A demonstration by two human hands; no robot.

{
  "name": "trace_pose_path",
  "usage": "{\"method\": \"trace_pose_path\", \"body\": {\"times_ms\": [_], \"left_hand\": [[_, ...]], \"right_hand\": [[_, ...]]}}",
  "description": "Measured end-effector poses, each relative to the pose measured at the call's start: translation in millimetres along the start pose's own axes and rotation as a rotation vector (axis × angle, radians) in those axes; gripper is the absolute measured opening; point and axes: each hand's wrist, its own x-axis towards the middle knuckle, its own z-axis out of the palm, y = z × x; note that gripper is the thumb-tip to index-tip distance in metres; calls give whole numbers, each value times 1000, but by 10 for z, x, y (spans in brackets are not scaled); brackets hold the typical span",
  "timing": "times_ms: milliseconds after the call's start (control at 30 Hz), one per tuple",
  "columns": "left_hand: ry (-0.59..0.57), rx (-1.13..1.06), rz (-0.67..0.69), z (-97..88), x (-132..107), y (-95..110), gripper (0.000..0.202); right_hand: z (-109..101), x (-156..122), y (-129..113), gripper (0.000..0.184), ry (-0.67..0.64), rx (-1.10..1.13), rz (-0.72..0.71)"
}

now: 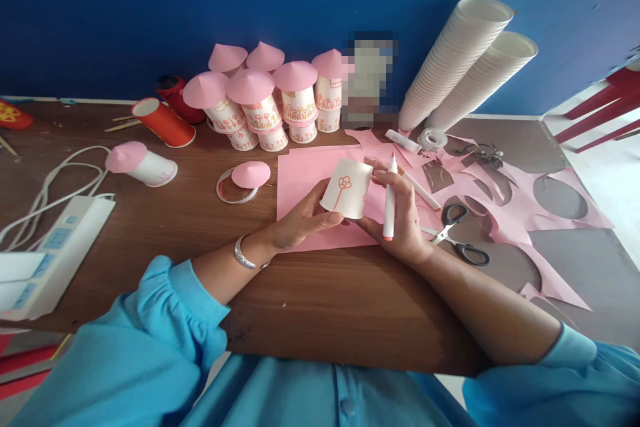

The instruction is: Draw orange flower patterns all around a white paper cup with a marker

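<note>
Left hand (303,219) grips the paper cup (353,191) at 8 o'clock; right hand (407,225) clasps a marker (390,207) at 3 o'clock. Probably light, easily dented: hold the edge gently.

I see two forearms (480,293) angled forward and inward, the left hand (301,219) gripping with thumb (327,220) extended, the right hand (409,225) close by, fingers (403,188) curled.

white paper cup (354,191), held tilted with its wider end down, orange-brown outlined flower (345,185) on its side, bloom above a straight stem, white marker (389,212) just right of it, nearly upright, reddish tip up
</note>
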Motion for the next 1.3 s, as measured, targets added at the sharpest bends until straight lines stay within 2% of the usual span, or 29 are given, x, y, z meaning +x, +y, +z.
{"method": "trace_pose_path", "body": {"times_ms": [300,400,533,600,667,833,933,1000,1133,1200,1300], "left_hand": [[-12,-99,-26,-27,18,-28,61],[14,-28,0,-16,27,-16,66],[114,136,53,12,28,-1,80],[139,160,33,23,21,4,78],[120,100,-8,28,11,13,72],[-36,-217,-79,36,-5,78,59],[-79,-248,-89,42,-2,101,57],[-32,-165,-42,46,5,93,59],[175,126,138,63,19,44,68],[223,200,156,74,20,25,73],[209,175,95,74,13,25,70]], "right_hand": [[13,29,-19,74,35,-35,-29],[11,22,-16,75,38,-58,-37],[14,12,-26,73,34,-127,-71],[17,14,-35,73,25,-141,-90],[17,21,-42,75,20,-128,-101],[8,34,-49,80,8,-39,-109],[-2,34,-51,79,3,-9,-99],[-12,37,-51,79,6,-23,-96],[-33,48,-54,78,28,-125,-82],[-37,54,-61,77,6,-167,-95],[-39,61,-72,79,-25,-185,-135]]}}
